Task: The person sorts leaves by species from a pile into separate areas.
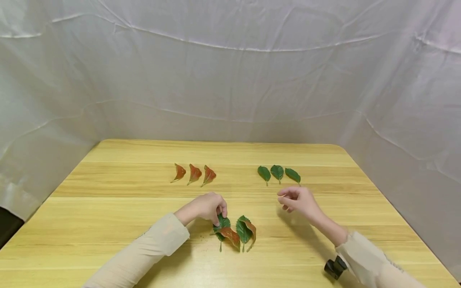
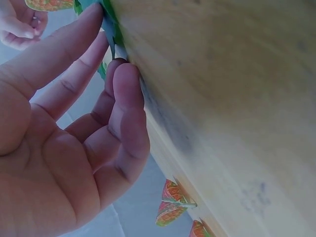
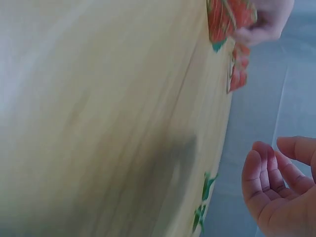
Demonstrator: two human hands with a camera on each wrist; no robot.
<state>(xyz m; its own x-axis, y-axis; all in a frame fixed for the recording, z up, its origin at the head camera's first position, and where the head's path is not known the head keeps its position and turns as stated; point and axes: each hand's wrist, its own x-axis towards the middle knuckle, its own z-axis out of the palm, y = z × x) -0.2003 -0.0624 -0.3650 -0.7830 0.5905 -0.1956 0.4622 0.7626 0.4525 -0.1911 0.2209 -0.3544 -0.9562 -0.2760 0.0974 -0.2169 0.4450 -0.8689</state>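
Observation:
At the near middle of the table, my left hand (image 1: pixel 210 209) pinches a green leaf (image 1: pixel 222 222) by its upper part, thumb and fingertips on it. A curled red leaf (image 1: pixel 231 237) overlaps that leaf's lower right side. Just right of them lies another green leaf (image 1: pixel 243 231), with a folded red leaf (image 1: pixel 252 229) against it. In the left wrist view the green leaf (image 2: pixel 112 24) shows at the fingertips. My right hand (image 1: pixel 298 201) hovers above the table with loosely bent fingers and nothing in it, nearest the row of green leaves (image 1: pixel 277 172).
Three red leaves, the middle one (image 1: pixel 195 174) among them, lie in a row at the back left of the wooden table (image 1: pixel 126 172). Three green leaves form the back right row. Grey-white sheeting (image 1: pixel 230 80) surrounds the table's back and sides.

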